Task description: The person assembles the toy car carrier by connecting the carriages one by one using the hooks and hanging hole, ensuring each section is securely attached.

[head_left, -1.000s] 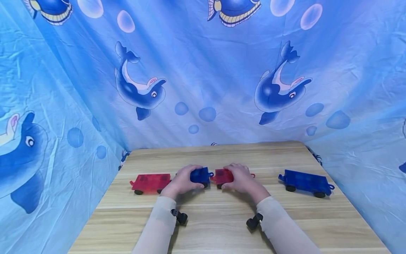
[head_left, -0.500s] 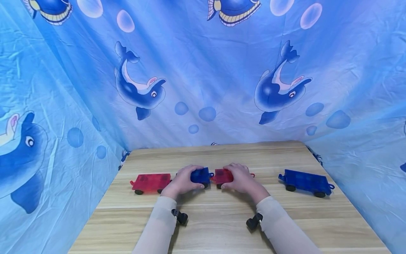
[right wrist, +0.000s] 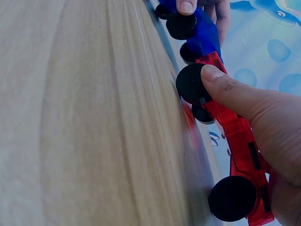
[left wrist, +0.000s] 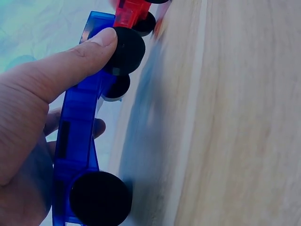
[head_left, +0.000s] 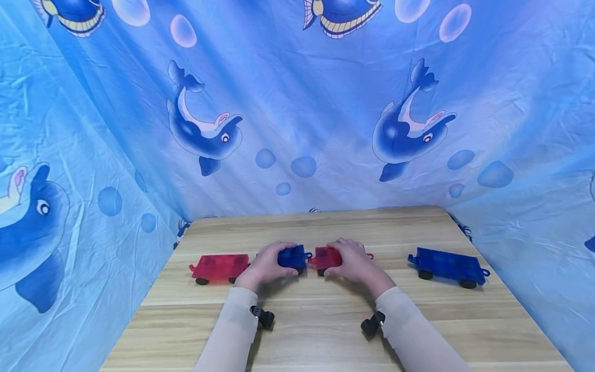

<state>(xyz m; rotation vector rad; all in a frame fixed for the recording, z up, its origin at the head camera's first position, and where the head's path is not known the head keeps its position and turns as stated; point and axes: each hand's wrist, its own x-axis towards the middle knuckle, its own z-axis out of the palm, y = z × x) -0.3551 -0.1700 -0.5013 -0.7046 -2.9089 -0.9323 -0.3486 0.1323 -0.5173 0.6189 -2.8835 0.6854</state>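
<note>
The left hand (head_left: pixel 267 263) has its fingers clamped on the middle blue car (head_left: pixel 293 257), thumb at a front wheel (left wrist: pixel 126 52). The right hand (head_left: pixel 350 261) clamps the middle red car (head_left: pixel 326 257) likewise, thumb on the edge of its front wheel (right wrist: pixel 190 84). Both cars sit end to end, mid-bench (head_left: pixel 325 320), with the blue ring (head_left: pixel 309 255) and red hook (head_left: pixel 311 261) meeting; they are too small here to tell whether they are linked.

If the hands pushed with one car higher or off line, the hook would probably ride past the ring. A thumb pressing a wheel could drag or tip its car, and pulling apart could undo a loose link. A leftward shift might nudge the left red car (head_left: pixel 220 267), just beside the left hand, and set it rolling. The right blue car (head_left: pixel 448 265) stands askew, well apart and at little risk.
</note>
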